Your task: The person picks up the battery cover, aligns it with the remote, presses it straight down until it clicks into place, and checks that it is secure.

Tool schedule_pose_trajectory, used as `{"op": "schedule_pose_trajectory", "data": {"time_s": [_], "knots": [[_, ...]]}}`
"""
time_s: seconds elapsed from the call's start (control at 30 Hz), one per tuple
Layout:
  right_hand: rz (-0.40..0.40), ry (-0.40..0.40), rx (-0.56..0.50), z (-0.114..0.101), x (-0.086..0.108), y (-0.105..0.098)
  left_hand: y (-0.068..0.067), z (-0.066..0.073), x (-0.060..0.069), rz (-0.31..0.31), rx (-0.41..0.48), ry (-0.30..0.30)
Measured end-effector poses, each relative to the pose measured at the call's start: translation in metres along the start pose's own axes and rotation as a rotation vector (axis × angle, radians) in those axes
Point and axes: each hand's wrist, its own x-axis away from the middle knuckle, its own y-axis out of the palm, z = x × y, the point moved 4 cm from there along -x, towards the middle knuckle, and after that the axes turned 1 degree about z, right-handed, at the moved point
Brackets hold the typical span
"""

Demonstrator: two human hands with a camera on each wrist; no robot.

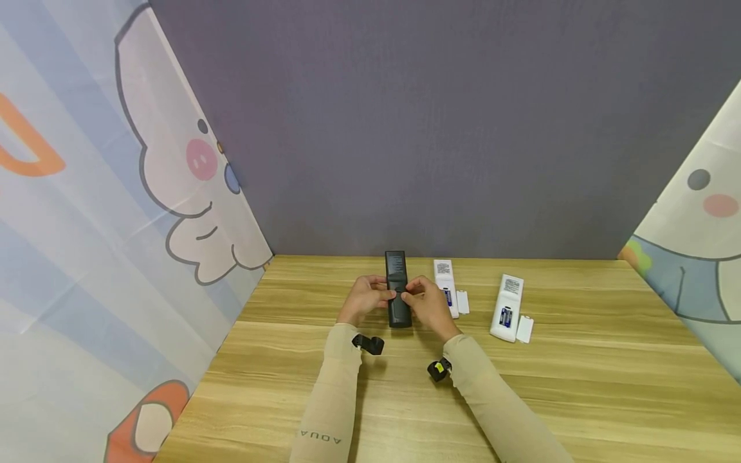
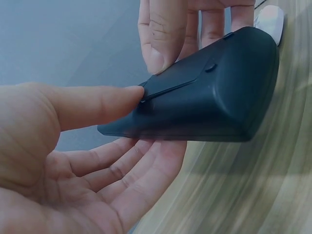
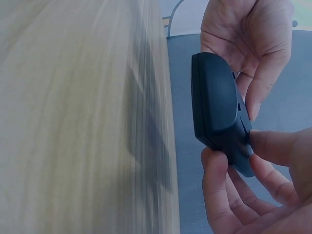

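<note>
A black remote control [image 1: 399, 315] is held up off the wooden table, its back with small printed text facing up. My left hand [image 1: 363, 299] grips it from the left, thumb on the back and fingers underneath. From the other side my right hand [image 1: 429, 305] grips it too, its thumb pressing on the back beside the left thumb. The left wrist view shows the battery cover [image 2: 183, 73] on the remote, a thin seam along its edge and both thumbs at its end. Whether the cover is fully seated I cannot tell.
To the right lie two white remotes face down, a nearer one [image 1: 501, 329] and a farther one [image 1: 444, 276], with batteries showing in their compartments. A loose white cover [image 1: 525, 328] and another white cover [image 1: 463, 301] lie beside them. A grey wall [image 1: 440, 128] borders the table's back.
</note>
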Motion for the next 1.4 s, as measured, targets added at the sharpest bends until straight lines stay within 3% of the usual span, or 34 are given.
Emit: {"op": "schedule_pose_trajectory", "data": {"time_s": [0.93,1.17,1.4], "knots": [[0.001,-0.014,0.019,0.002,0.0,0.002,-0.001,0.0,0.002,0.019,-0.018,-0.003],[-0.03,-0.006,0.023,0.004,-0.001,0.005,-0.002,0.0,0.003,0.029,-0.031,0.006],[-0.115,0.022,0.012,0.007,-0.001,0.01,-0.003,-0.005,0.0,0.056,-0.048,0.0]]}}
